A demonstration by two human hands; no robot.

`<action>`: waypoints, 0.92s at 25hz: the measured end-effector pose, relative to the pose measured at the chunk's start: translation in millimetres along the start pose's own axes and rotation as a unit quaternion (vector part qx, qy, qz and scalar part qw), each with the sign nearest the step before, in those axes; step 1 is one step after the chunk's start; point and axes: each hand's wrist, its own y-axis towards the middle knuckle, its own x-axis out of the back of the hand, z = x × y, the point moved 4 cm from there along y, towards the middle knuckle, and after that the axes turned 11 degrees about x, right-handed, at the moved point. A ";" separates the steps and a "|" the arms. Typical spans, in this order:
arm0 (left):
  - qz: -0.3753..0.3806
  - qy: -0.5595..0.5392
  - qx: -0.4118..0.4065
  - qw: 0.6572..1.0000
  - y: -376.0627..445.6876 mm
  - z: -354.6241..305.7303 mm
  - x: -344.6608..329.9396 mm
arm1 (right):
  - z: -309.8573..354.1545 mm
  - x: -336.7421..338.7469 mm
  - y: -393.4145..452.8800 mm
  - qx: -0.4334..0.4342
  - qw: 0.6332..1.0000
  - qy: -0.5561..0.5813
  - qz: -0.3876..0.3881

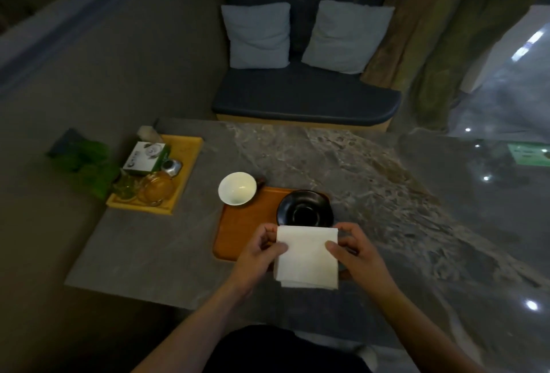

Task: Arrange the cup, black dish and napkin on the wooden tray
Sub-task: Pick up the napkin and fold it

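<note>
Both hands, left (258, 249) and right (354, 249), gripping folded napkin (306, 256) above tray (238, 232); dish (305, 208), cup (237, 188) at far end.

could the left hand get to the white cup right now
Probably not at once: the left hand is pinching the folded napkin together with the right hand. Once it lets go, the white cup sits unobstructed at the wooden tray's far left corner.

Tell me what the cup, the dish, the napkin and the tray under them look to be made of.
Cup: likely glazed ceramic, smooth glossy white inside.
Dish: probably dark glazed ceramic; black with a faint sheen on its rim.
Napkin: soft paper or thin cloth, matte white, folded with layered edges, held by the left hand and right hand.
Tray: appears wooden, smooth orange-brown finish.
</note>
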 end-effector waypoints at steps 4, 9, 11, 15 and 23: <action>-0.003 0.027 -0.010 1.000 14.0 13.3 52.3 | -2.1 -48.0 16.2 -0.021 1.000 -0.010 -0.002; -0.024 0.046 -0.001 0.999 29.7 32.3 98.9 | -8.2 -98.7 28.9 -0.037 0.999 -0.022 -0.027; -0.024 0.053 0.008 0.998 34.5 39.8 110.2 | -14.2 -113.7 32.5 -0.053 0.997 -0.024 -0.042; -0.055 0.058 0.038 0.996 49.0 53.2 130.4 | -28.6 -136.8 40.2 -0.082 0.995 -0.039 -0.035; -0.073 0.090 0.094 0.989 84.5 64.8 155.7 | -55.3 -163.5 66.0 -0.107 0.988 -0.111 0.011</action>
